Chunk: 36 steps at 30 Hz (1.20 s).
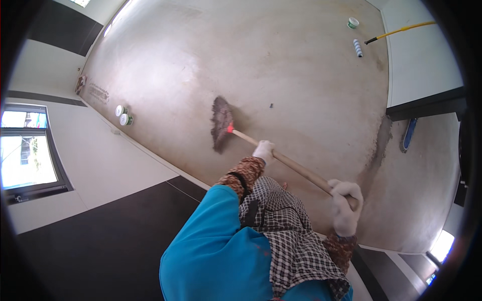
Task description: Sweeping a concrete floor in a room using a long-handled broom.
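A broom with a pale wooden handle (301, 170), a red collar and a wide brownish-purple bristle head (221, 123) reaches across the concrete floor (301, 65). The bristles appear to rest on the floor. My left hand (264, 152), in a white glove, is closed round the handle partway down toward the head. Farther up, near the handle's end, my right hand (346, 205) grips it, also gloved in white. A small dark bit (271, 105) lies on the floor to the right of the bristles.
Two white tubs (126, 119) stand by the left wall. At the far right are a green-and-white tub (353, 23), a striped paint roller (357, 48) and a yellow pole (404, 29). Beyond the doorway's dark frame (427, 104) lies a long blue object (409, 135).
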Each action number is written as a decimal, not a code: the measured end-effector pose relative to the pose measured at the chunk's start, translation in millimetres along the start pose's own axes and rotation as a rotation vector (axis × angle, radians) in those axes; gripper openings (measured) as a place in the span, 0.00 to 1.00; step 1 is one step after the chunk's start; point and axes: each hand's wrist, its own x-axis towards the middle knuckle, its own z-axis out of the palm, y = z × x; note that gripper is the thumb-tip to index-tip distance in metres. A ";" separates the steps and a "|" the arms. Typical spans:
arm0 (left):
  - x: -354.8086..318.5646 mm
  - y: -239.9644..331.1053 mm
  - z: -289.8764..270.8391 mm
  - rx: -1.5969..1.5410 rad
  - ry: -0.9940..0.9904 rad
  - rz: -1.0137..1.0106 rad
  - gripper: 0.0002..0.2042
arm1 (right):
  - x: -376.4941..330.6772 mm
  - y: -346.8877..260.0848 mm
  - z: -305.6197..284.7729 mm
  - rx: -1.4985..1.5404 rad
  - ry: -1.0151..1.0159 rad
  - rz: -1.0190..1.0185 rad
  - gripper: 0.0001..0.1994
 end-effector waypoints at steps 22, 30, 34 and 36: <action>-10.2 231.5 -93.4 -0.067 -0.243 0.177 0.09 | -112.1 -106.3 -125.1 -0.180 0.021 -0.497 0.06; -78.1 -161.6 -185.6 -0.021 0.355 -0.141 0.11 | 39.6 -8.7 169.1 0.018 -0.457 -0.044 0.08; -94.0 -299.3 -169.4 -0.032 0.318 -0.147 0.10 | 80.3 1.8 281.5 -0.112 -0.621 0.005 0.09; -79.6 -285.9 -148.8 -0.135 0.228 -0.080 0.09 | 77.7 -24.3 287.5 -0.194 -0.498 -0.029 0.08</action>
